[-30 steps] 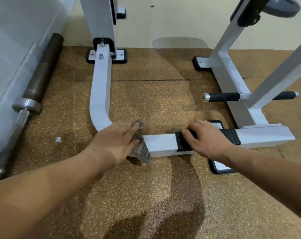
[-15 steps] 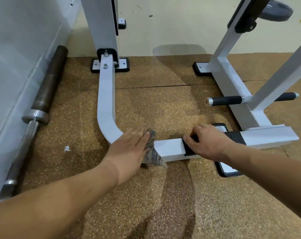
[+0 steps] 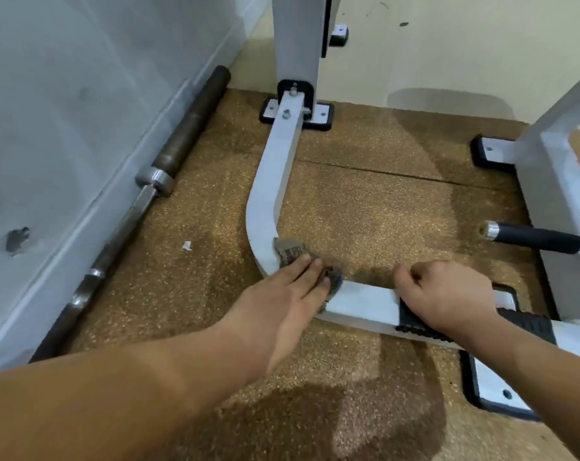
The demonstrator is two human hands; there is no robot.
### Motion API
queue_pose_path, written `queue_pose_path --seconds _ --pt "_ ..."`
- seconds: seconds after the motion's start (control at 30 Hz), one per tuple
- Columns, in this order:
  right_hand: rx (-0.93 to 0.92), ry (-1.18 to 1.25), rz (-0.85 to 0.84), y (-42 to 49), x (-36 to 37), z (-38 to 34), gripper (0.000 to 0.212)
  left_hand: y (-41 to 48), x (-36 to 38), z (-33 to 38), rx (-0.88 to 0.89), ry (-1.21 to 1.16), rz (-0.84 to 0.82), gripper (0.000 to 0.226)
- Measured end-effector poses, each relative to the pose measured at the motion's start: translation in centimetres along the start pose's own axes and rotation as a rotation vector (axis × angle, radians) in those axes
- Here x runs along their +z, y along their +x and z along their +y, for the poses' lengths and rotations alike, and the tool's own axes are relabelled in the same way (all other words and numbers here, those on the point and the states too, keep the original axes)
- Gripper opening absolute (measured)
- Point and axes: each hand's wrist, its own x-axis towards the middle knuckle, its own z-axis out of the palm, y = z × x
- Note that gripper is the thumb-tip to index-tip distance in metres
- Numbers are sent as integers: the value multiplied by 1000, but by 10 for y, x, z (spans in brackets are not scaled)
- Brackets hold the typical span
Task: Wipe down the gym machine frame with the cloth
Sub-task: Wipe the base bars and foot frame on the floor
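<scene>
Two hands: both bare and low on the same white tube, with a stretch of bare tube between them.
Near floor: speckled brown rubber flooring (image 3: 365,221), darker in a patch between the forearms and open up to the tube's near edge.
Foot plate: white plate in a black surround (image 3: 491,387), flat on the floor beside the right forearm.
Left hand: (image 3: 282,311) palm down, fingers straight and together, pressing the cloth onto the tube.
Cloth: grey patterned rag (image 3: 290,251) on the tube's bend, one end showing past the fingertips.
Right hand: (image 3: 448,294) fingers curled over the tube's far edge, gripping it at the black ribbed pad (image 3: 411,319).
Frame tube: (image 3: 265,211) square-section, runs along the floor, bends, then leads away to a bolted bracket.
Inside the bend: open floor crossed by a seam (image 3: 381,174), bounded by the tube and by the white frame leg (image 3: 548,181) on the right.
Handle peg: (image 3: 534,239) black, juts left from that leg into the open area.
Left strip: a paper scrap (image 3: 186,246), then a barbell (image 3: 169,154) lying along the foot of the grey wall (image 3: 66,111).
Far end: base plate (image 3: 322,113) and upright post (image 3: 295,38).
</scene>
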Motion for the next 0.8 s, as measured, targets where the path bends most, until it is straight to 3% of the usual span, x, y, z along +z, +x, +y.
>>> queue_pose_path --seconds 0.17,0.23,0.4,0.47,0.63,0.73,0.8 --pt "12 166 -58 7 5 4 62 21 -20 28 -199 -94 -180 79" --pt "6 206 -43 7 6 6 59 30 -11 36 -254 -82 -89 74" --pt "5 211 -44 9 7 10 54 38 40 99 -539 -299 487 56" --pt "5 225 -43 8 7 8 53 36 50 128 -499 -393 622 54" --pt "13 244 -11 2 6 9 56 25 57 138 -310 -395 562 60" --pt "-15 261 28 -2 7 13 58 13 48 110 -507 -284 543 44" --pt "-21 268 73 -5 10 15 60 10 45 112 -642 -353 621 33"
